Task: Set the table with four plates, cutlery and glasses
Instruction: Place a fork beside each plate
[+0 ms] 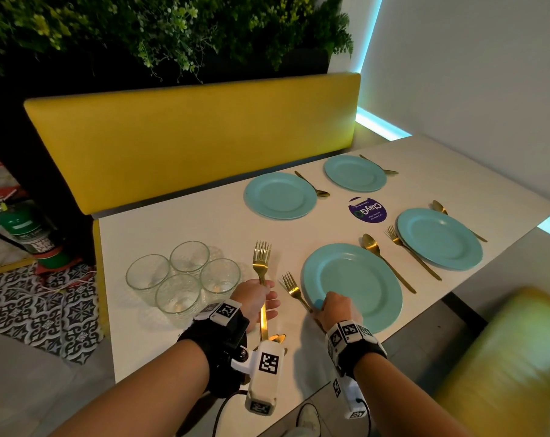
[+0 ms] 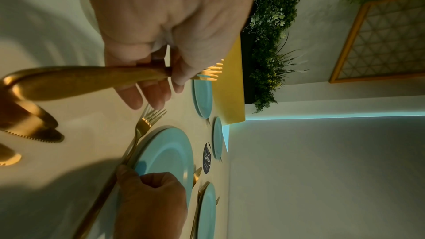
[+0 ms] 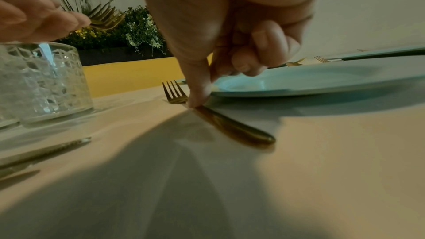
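I am laying forks — my right hand [image 1: 333, 305], fingers curled, is pressing one fork [image 1: 294, 292] down beside the near plate [image 1: 358, 282]; my left hand [image 1: 257, 299] is gripping the spare forks [image 1: 261, 258] — next, the far plates.
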A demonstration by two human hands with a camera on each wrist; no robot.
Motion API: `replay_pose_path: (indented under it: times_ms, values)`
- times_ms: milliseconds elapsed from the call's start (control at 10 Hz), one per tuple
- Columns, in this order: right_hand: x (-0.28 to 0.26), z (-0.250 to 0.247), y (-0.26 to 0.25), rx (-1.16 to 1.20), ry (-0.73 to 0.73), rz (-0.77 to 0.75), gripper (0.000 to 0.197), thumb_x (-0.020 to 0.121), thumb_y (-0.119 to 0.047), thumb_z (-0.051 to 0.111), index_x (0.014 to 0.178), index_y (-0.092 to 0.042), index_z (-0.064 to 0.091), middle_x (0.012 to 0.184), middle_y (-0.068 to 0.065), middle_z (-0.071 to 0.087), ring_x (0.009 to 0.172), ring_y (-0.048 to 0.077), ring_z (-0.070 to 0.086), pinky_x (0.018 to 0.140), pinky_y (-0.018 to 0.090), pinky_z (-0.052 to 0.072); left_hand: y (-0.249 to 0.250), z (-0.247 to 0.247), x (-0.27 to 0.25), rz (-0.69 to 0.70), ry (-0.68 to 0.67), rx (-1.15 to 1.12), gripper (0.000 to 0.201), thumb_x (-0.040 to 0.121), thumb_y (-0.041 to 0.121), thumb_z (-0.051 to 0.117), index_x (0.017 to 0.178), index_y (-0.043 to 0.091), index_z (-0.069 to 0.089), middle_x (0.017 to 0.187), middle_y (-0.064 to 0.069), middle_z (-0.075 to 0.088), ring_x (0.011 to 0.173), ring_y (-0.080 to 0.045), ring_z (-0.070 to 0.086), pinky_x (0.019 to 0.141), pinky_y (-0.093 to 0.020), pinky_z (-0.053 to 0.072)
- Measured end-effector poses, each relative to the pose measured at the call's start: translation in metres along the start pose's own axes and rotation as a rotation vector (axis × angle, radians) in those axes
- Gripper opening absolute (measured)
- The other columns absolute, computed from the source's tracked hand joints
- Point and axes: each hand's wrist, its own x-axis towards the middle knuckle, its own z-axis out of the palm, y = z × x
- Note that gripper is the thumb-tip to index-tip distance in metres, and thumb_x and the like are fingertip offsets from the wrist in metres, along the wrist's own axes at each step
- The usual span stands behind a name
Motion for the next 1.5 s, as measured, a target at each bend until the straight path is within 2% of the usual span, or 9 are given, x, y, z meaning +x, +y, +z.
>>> replay_pose_path:
  times_ms: [300, 500, 600, 700, 800, 1000, 1200, 1300, 1500]
  values:
    - [-0.002, -0.003, -0.003, 0.031, 0.011, 0.005, 0.027, 0.091, -0.03, 0.056, 0.111, -0.012, 0.059, 0.088, 0.001, 0.053, 0.083, 0.019, 0.058, 0.077, 0.03, 0.051, 0.005, -0.002, 0.006, -0.023, -0.039, 0.006, 0.022, 0.096, 0.002, 0.041, 0.109, 0.008, 0.058, 0.086, -0.009, 0.058, 0.091, -0.024, 0.059, 0.072, -0.033, 0.051]
    - [-0.011, -0.038, -0.034, 0.173, 0.088, -0.176, 0.027, 0.085, -0.033, 0.065, 0.103, -0.013, 0.065, 0.104, 0.007, 0.067, 0.09, 0.022, 0.062, 0.076, 0.028, 0.049, 0.021, 0.0, 0.001, 0.011, -0.083, 0.076, 0.028, 0.088, -0.016, 0.035, 0.081, 0.005, 0.053, 0.069, -0.009, 0.053, 0.062, -0.018, 0.054, 0.06, -0.027, 0.049]
    - [-0.015, -0.064, -0.051, 0.149, 0.159, -0.377, 0.022, 0.086, -0.027, 0.063, 0.106, -0.018, 0.066, 0.107, 0.004, 0.065, 0.098, 0.022, 0.062, 0.083, 0.029, 0.049, 0.032, 0.002, 0.002, 0.056, -0.13, 0.139, 0.03, 0.084, -0.018, 0.043, 0.07, 0.005, 0.057, 0.069, -0.013, 0.058, 0.066, -0.025, 0.055, 0.066, -0.035, 0.05]
    - [-0.017, -0.087, -0.058, 0.042, 0.158, -0.571, 0.027, 0.087, -0.018, 0.058, 0.112, -0.025, 0.065, 0.112, -0.002, 0.062, 0.104, 0.017, 0.06, 0.088, 0.031, 0.05, 0.044, 0.013, 0.005, 0.141, -0.221, 0.221, 0.024, 0.081, -0.007, 0.055, 0.073, 0.014, 0.064, 0.087, -0.014, 0.061, 0.084, -0.025, 0.056, 0.094, -0.046, 0.052]
    - [-0.007, -0.103, -0.055, -0.119, 0.146, -0.687, 0.03, 0.088, -0.015, 0.054, 0.114, -0.025, 0.066, 0.115, -0.002, 0.063, 0.107, 0.02, 0.06, 0.086, 0.033, 0.052, 0.059, 0.026, 0.013, 0.18, -0.24, 0.402, 0.022, 0.08, -0.005, 0.056, 0.099, -0.004, 0.068, 0.098, -0.024, 0.064, 0.086, -0.024, 0.056, 0.094, -0.04, 0.051]
    - [0.035, -0.126, -0.042, -0.408, 0.082, -0.806, 0.029, 0.092, -0.02, 0.048, 0.114, -0.023, 0.067, 0.112, 0.005, 0.069, 0.106, 0.028, 0.062, 0.083, 0.037, 0.053, 0.086, 0.05, 0.037, 0.163, -0.407, 0.561, 0.018, 0.088, -0.002, 0.057, 0.074, 0.007, 0.062, 0.049, 0.007, 0.066, 0.048, -0.004, 0.062, 0.055, -0.014, 0.053]
    - [0.104, -0.157, -0.028, -0.493, 0.105, -0.948, 0.016, 0.08, -0.012, 0.062, 0.093, -0.017, 0.071, 0.09, 0.006, 0.072, 0.083, 0.026, 0.069, 0.063, 0.035, 0.055, 0.119, 0.087, 0.08, 0.16, -0.425, 0.442, 0.016, 0.091, -0.004, 0.051, 0.101, -0.004, 0.064, 0.073, -0.003, 0.067, 0.062, -0.006, 0.065, 0.064, -0.015, 0.057]
    - [0.151, -0.167, -0.014, -0.448, 0.091, -0.955, 0.016, 0.067, -0.013, 0.074, 0.08, -0.024, 0.074, 0.075, -0.003, 0.071, 0.066, 0.018, 0.07, 0.049, 0.026, 0.053, 0.13, 0.111, 0.105, 0.125, -0.403, 0.332, 0.02, 0.094, -0.003, 0.046, 0.086, 0.003, 0.063, 0.074, -0.007, 0.066, 0.065, -0.013, 0.065, 0.081, -0.032, 0.058]
    - [0.228, -0.193, 0.007, -0.404, 0.14, -0.847, 0.027, 0.081, -0.004, 0.054, 0.101, -0.017, 0.068, 0.098, 0.004, 0.066, 0.095, 0.023, 0.065, 0.065, 0.035, 0.054, 0.146, 0.142, 0.142, 0.007, -0.277, 0.182, 0.028, 0.099, 0.014, 0.044, 0.073, 0.007, 0.051, 0.067, -0.006, 0.053, 0.055, -0.011, 0.054, 0.048, -0.016, 0.044]
